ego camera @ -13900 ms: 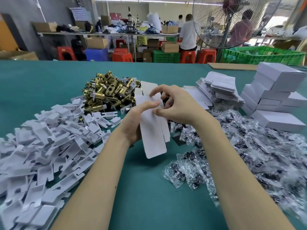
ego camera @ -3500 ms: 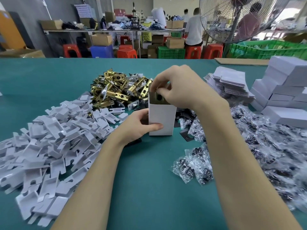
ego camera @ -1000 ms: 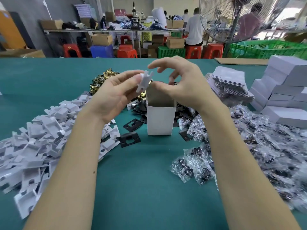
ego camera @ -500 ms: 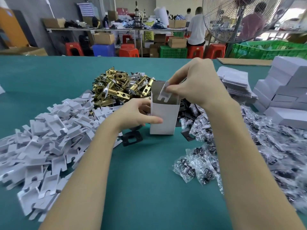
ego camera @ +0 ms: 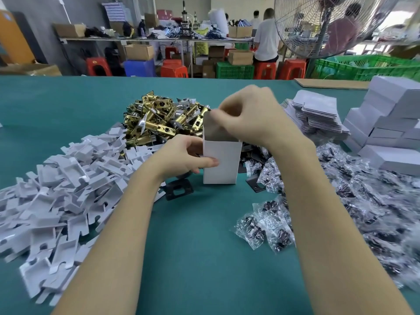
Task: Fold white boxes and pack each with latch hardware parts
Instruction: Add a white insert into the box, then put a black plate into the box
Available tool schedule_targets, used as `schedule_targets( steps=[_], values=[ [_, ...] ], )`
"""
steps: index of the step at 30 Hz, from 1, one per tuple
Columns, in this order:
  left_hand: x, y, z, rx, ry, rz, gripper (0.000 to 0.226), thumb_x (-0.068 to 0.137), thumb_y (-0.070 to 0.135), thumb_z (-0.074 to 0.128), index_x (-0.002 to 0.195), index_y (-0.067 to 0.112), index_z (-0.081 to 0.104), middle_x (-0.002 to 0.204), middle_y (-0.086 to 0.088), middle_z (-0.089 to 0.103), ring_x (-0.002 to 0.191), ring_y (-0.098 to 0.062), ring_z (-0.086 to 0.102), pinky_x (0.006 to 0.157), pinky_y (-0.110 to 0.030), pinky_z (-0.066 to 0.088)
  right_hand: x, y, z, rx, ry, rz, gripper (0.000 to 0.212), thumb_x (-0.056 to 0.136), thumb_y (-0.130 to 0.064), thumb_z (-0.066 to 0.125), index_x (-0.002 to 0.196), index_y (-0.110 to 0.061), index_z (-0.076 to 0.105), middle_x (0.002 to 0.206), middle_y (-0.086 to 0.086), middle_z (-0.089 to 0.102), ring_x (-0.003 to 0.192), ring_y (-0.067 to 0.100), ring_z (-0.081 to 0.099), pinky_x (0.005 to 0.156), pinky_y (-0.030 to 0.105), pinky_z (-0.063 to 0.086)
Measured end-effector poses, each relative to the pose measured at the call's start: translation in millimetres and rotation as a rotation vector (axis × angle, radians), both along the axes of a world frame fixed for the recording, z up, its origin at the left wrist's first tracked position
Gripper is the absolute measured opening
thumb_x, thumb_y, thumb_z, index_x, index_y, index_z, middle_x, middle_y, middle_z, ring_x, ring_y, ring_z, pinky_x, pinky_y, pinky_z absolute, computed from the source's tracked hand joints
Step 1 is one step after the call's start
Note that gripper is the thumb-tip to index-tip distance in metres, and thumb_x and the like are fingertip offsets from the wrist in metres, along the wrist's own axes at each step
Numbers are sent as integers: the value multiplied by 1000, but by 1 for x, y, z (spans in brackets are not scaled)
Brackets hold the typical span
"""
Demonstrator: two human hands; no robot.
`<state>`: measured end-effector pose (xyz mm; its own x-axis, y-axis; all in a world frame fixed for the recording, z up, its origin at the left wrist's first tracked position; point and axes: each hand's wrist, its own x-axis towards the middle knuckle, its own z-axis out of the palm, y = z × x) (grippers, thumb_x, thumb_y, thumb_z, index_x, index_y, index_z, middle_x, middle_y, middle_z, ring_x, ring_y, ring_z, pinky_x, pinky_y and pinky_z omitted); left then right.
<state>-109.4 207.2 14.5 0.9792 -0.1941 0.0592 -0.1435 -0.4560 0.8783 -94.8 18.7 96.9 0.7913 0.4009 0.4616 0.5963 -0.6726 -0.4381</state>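
1. The box (ego camera: 221, 164) stands upright on the green table (ego camera: 200, 258), its top open, in the middle between the piles.
2. The left hand (ego camera: 181, 156) grips the box's left side low down: thumb across the white front face, the other fingers curled round behind the left edge.
3. The right hand (ego camera: 252, 114) is at the box's open top, fingers curled tight with the tips bunched at the mouth. It is blurred, so whether it pinches an insert or only a flap cannot be told.
4. Just behind and left of the box lies the heap of brass latches (ego camera: 159, 121).
5. White inserts (ego camera: 59, 185) spread over the left of the table, reaching under the left forearm.
6. Black plates (ego camera: 178, 188) lie flat beside the box's foot, on both sides.
7. Clear screw bags (ego camera: 354, 201) cover the right of the table.
8. Flat box blanks (ego camera: 318, 112) are stacked behind the right hand; closed boxes (ego camera: 395, 123) are piled at the far right.
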Motion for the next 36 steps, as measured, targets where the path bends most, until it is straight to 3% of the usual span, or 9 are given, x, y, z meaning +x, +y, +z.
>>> schedule_targets(
  steps=[2, 4, 6, 10, 13, 18, 30, 34, 36],
  values=[
    [1, 1, -1, -16, 3, 1, 25, 89, 22, 81, 111, 30, 74, 98, 17, 78, 79, 5, 70, 62, -13, 52, 12, -8, -6, 275, -94, -111, 28, 96, -31, 60, 80, -13, 76, 66, -5, 70, 66, 15, 66, 69, 30, 53],
    [1, 0, -2, -18, -3, 5, 23, 89, 22, 80, 110, 31, 74, 94, 19, 78, 75, 6, 70, 60, -12, 52, 25, -18, -19, 341, -71, -241, 26, 99, -25, 56, 87, -11, 74, 73, -2, 71, 72, 17, 67, 74, 32, 52],
    [1, 0, -3, -12, -11, 7, 23, 90, 21, 80, 109, 32, 73, 91, 21, 77, 73, 7, 69, 57, -11, 51, 36, -29, -40, 114, 99, -288, 23, 98, -15, 53, 99, -13, 76, 95, 6, 77, 88, 23, 68, 87, 36, 55],
    [3, 1, -4, -25, -12, 10, 23, 90, 21, 79, 108, 33, 71, 84, 25, 75, 66, 10, 67, 48, -9, 47, 42, -39, -71, -262, 393, -252, 39, 86, -9, 62, 114, -34, 75, 118, -7, 73, 111, 20, 66, 96, 36, 55],
    [4, 2, -6, -31, -17, 2, 22, 89, 23, 80, 105, 36, 71, 87, 24, 76, 69, 9, 68, 51, -10, 49, 46, -34, -83, -191, 317, -348, 42, 80, -7, 65, 105, -38, 75, 115, -5, 70, 105, 24, 65, 81, 29, 50],
    [5, 3, -7, -38, -19, -4, 25, 88, 24, 81, 107, 39, 73, 99, 18, 78, 90, 2, 72, 64, -15, 56, 55, -31, -103, -106, 243, -474, 28, 86, -21, 72, 103, -42, 78, 111, -5, 74, 104, 25, 67, 80, 28, 48],
    [3, 2, -8, -56, -9, -5, 26, 86, 27, 84, 105, 40, 73, 99, 18, 78, 90, 1, 72, 65, -16, 56, 63, -26, -118, 56, 79, -580, 21, 90, -31, 70, 107, -34, 80, 106, 2, 76, 99, 32, 68, 70, 27, 39],
    [4, 1, -8, -53, -14, 5, 25, 86, 27, 83, 105, 39, 73, 100, 17, 78, 89, 0, 72, 64, -16, 56, 60, -34, -94, 386, 63, -467, 16, 94, -29, 67, 105, -29, 79, 106, -5, 75, 100, 18, 68, 80, 27, 46],
    [5, 1, -8, -51, -12, 8, 25, 87, 25, 83, 105, 39, 73, 100, 16, 78, 89, 0, 73, 64, -17, 56, 58, -43, -72, 459, 104, -366, 14, 95, -23, 68, 104, -24, 78, 98, -6, 75, 95, 13, 71, 91, 35, 55]
  ],
)
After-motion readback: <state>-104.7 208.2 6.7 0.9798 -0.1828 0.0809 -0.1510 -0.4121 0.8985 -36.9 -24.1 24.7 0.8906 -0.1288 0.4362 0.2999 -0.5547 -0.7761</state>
